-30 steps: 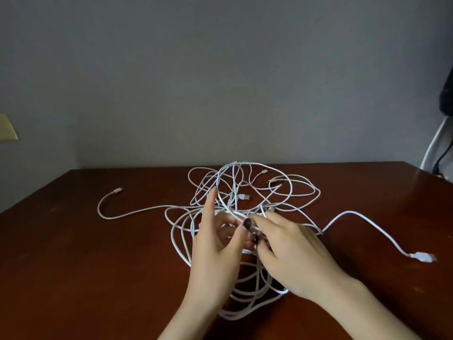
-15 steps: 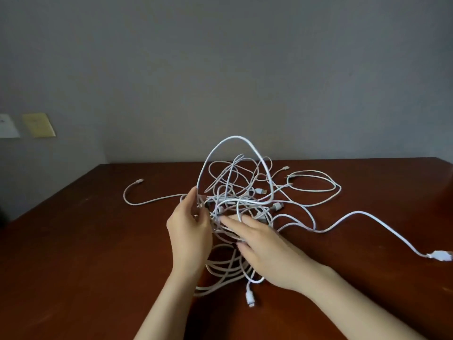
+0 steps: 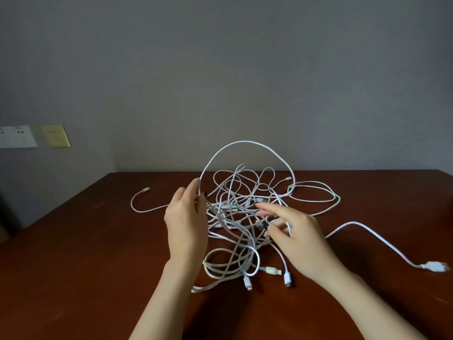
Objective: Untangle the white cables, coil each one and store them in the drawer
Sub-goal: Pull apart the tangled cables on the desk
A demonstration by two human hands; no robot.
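The white cables [image 3: 235, 212] are lying in 1 tangled heap on the table [image 3: 98, 241], partly lifted. The left hand [image 3: 186, 224] is pinching the base of a tall loop [image 3: 245, 142] between thumb and fingertips. The right hand [image 3: 301, 241] is pinching a strand mid-heap, index finger extended. The person is probably freeing 1 cable. The sound method is tracing that loop toward a loose plug [image 3: 247, 282] and feeding the end back through without pulling tight. No drawer is showing. The 2 wall plates [image 3: 55, 136] are showing no legible writing.
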